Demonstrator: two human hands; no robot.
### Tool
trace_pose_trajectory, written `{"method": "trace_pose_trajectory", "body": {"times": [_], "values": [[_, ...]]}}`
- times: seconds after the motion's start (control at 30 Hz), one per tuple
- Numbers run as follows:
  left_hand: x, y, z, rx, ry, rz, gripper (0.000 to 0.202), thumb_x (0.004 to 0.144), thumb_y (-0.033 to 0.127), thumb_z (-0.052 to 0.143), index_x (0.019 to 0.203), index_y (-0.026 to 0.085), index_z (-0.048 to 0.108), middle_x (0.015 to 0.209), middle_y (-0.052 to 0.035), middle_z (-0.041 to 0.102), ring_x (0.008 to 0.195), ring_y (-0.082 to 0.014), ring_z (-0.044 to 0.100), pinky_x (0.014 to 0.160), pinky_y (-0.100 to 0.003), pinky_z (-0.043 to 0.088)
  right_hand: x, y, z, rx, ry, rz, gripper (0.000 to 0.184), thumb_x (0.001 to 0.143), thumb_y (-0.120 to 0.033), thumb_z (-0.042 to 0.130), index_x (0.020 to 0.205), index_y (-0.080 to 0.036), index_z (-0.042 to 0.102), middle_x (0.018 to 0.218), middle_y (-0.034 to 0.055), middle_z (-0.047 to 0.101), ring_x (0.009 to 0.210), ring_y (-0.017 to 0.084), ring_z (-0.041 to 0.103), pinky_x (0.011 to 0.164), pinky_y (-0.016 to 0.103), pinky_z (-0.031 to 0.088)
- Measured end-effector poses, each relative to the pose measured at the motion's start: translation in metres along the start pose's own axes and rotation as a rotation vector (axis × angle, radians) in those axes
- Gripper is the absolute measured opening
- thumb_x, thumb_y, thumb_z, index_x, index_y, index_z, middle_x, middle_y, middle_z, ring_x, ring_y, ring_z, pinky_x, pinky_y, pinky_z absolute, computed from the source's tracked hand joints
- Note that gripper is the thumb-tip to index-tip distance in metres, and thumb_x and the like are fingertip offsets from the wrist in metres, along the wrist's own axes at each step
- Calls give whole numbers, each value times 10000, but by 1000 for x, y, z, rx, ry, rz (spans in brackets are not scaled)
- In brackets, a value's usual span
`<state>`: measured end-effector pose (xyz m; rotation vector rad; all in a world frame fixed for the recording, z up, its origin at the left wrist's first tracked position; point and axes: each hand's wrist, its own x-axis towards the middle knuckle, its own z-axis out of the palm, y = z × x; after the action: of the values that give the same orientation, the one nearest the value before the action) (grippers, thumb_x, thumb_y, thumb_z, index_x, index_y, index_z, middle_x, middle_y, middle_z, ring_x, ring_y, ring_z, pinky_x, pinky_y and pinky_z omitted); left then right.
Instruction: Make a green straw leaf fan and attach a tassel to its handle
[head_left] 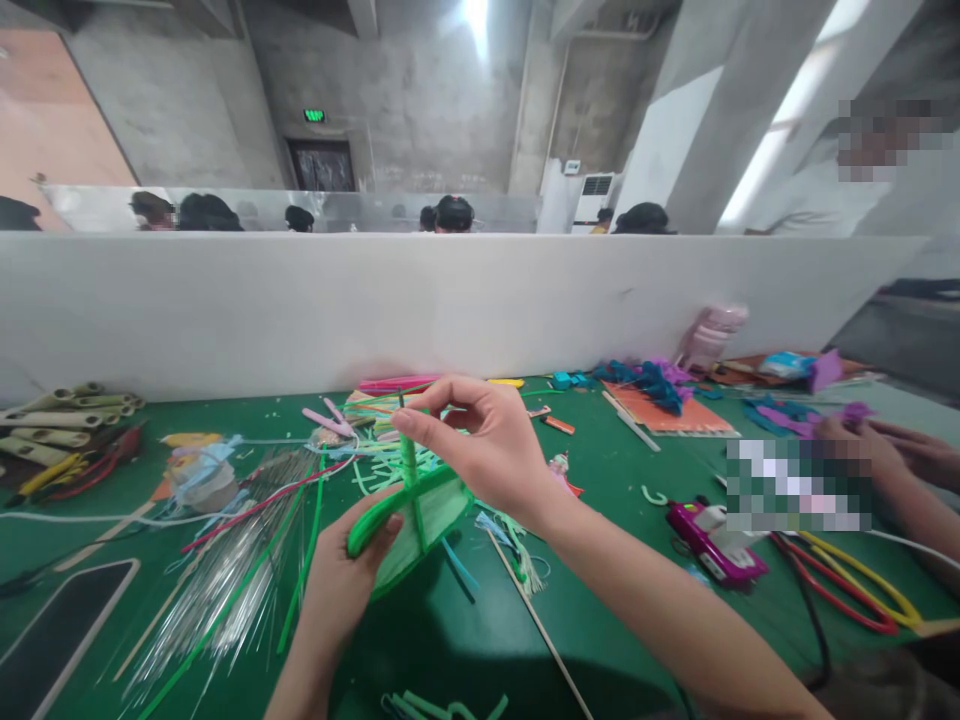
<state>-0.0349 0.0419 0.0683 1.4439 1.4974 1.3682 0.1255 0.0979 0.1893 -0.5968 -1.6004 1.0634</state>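
Observation:
My left hand (346,560) is closed round the near edge of a green leaf-shaped piece (444,508), which has a fuzzy pipe-cleaner rim and a pale green surface. A green-wrapped stem (407,462) with a dark thin tip stands up from it. My right hand (487,440) is above the piece, thumb and fingers pinched at the stem's upper end. Part of the leaf's far side is hidden behind my right hand. Behind and below my hands lie cut green pipe-cleaner bits (375,478).
Thin wires (247,560) and a phone (67,635) lie left, bamboo tubes (56,425) farther back. A magenta power strip (716,545) and red-yellow pliers (855,590) are right, near another person's hands (855,450). A white partition (450,300) closes off the back.

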Motion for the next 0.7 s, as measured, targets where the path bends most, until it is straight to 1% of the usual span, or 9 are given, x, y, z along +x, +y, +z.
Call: {"method": "trace_pose_trajectory", "body": {"times": [0.07, 0.17, 0.23, 0.33, 0.43, 0.5, 0.57, 0.63, 0.7], "values": [[7, -1, -13, -28, -109, -16, 483, 807, 592, 688, 1024, 171, 783, 1010, -110, 799, 980, -306, 724, 822, -365, 570, 1, 1, -6, 102, -61, 63, 242, 701, -364, 856, 696, -182, 695, 729, 7, 679, 643, 112, 563, 550, 253, 432], [16, 1, -24, -66, -246, -28, 545, 697, 693, 731, 876, 184, 806, 896, -110, 800, 844, -293, 726, 724, -345, 572, 2, 4, -16, 156, -132, 128, 259, 663, -353, 888, 709, -177, 703, 685, -23, 647, 603, 91, 522, 534, 243, 394], [22, 4, -26, -115, -353, -37, 613, 636, 764, 726, 837, 189, 801, 806, -97, 781, 764, -271, 711, 672, -331, 566, 2, 5, -22, 180, -181, 149, 259, 661, -343, 894, 704, -177, 699, 658, -39, 621, 577, 81, 497, 531, 241, 384], [30, 7, -22, -210, -508, -56, 660, 628, 798, 704, 830, 174, 779, 678, -60, 719, 645, -210, 668, 614, -288, 542, 2, 6, -30, 239, -237, 138, 242, 664, -310, 900, 704, -183, 699, 657, -48, 605, 583, 80, 506, 552, 238, 413], [31, 2, -10, -315, -663, -97, 662, 648, 793, 696, 830, 159, 750, 557, -30, 644, 507, -163, 605, 497, -241, 477, 0, 10, -34, 318, -276, 138, 218, 683, -283, 896, 739, -193, 705, 682, -50, 615, 570, 71, 500, 522, 220, 405], [28, -5, 2, -391, -769, -144, 647, 710, 778, 658, 865, 154, 733, 507, -19, 611, 432, -148, 569, 421, -225, 431, -1, 16, -35, 382, -318, 156, 207, 710, -298, 880, 761, -197, 707, 683, -50, 614, 556, 66, 493, 501, 207, 403], [21, -14, 17, -476, -875, -193, 620, 788, 747, 607, 882, 143, 715, 462, -7, 580, 369, -138, 535, 375, -219, 412, -1, 23, -34, 422, -359, 164, 202, 740, -327, 859, 773, -196, 709, 677, -48, 609, 551, 63, 498, 490, 194, 416], [14, -23, 33, -573, -973, -230, 608, 801, 732, 604, 870, 134, 689, 382, 24, 513, 288, -127, 468, 334, -222, 400, -1, 30, -32, 435, -367, 165, 201, 757, -345, 844, 793, -195, 716, 685, -42, 614, 564, 65, 516, 480, 184, 428], [9, -31, 47, -665, -1045, -248, 668, 761, 787, 590, 859, 130, 663, 335, 38, 476, 238, -131, 430, 316, -243, 411, 0, 36, -30, 441, -357, 173, 206, 760, -354, 841, 823, -194, 727, 707, -31, 630, 585, 74, 538, 466, 184, 434]]}}
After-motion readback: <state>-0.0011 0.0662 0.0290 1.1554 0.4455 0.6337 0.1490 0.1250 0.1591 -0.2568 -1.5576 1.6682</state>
